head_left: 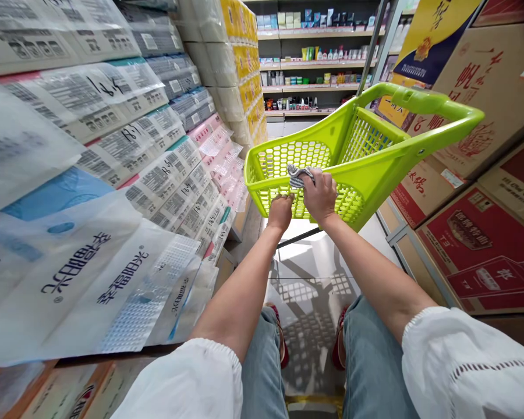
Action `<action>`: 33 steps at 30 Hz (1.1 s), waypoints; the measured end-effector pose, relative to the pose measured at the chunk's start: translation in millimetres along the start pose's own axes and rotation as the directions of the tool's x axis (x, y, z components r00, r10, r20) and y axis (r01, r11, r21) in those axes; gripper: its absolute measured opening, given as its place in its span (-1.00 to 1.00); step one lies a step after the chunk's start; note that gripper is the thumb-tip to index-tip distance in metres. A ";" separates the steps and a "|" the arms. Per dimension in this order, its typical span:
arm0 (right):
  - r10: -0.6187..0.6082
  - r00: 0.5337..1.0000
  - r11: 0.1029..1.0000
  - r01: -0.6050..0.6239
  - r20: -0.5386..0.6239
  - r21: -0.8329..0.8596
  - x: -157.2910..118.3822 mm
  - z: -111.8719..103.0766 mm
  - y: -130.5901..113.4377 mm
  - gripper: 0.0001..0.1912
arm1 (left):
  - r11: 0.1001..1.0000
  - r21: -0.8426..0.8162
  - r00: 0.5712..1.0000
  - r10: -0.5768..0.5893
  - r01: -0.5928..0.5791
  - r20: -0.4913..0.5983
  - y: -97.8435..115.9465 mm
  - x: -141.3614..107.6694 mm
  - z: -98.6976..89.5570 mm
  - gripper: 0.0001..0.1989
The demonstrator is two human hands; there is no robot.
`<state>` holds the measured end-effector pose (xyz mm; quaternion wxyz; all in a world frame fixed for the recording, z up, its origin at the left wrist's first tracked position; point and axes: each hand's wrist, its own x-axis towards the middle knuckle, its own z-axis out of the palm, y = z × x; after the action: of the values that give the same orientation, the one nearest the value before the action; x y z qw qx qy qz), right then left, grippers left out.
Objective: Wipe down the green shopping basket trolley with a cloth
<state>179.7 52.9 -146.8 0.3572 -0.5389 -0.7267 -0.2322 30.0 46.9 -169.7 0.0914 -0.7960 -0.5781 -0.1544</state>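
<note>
A lime-green plastic shopping cart (371, 180) stands sideways before me, its handle toward the right. My right hand (320, 195) is closed around a grey striped cloth (300, 176), pressed near the top rim of the cart's side. Just left of it, my left hand (281, 210) is closed with its fingers at the cart's lattice side, seemingly hooked on it. The basket's near wall partly hides behind both hands. Part of the cloth is covered by my right fingers.
Stacked paper packs (157, 169) rise close on the left, with a loose plastic wrapper (100, 279) hanging out. Printed cartons (475, 250) line the right side. Shelves of bottles and boxes (318, 58) stand at the back. Tiled floor (310, 291) runs between.
</note>
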 end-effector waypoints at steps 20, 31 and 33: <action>-0.144 0.980 0.989 0.145 0.140 0.002 -23.3 5.6 8.9 -0.66 | 0.999 -0.036 1.000 0.000 -0.001 -0.016 -3.3 0.8 -0.8 -0.66; -0.133 0.951 0.990 0.143 0.278 -0.017 -52.8 25.1 11.2 -0.66 | 0.999 -0.037 0.999 -0.010 0.011 0.031 0.0 -0.7 -6.4 -0.69; -0.162 0.920 0.984 0.176 0.356 -0.008 -69.9 28.9 13.6 -0.66 | 0.999 -0.033 1.000 -0.002 0.002 0.022 0.7 -1.3 -8.0 -0.65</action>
<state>196.3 34.8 -219.6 0.1884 -0.5141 -0.8181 -0.1760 29.1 42.9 -162.7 0.0716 -0.7984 -0.5772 -0.1555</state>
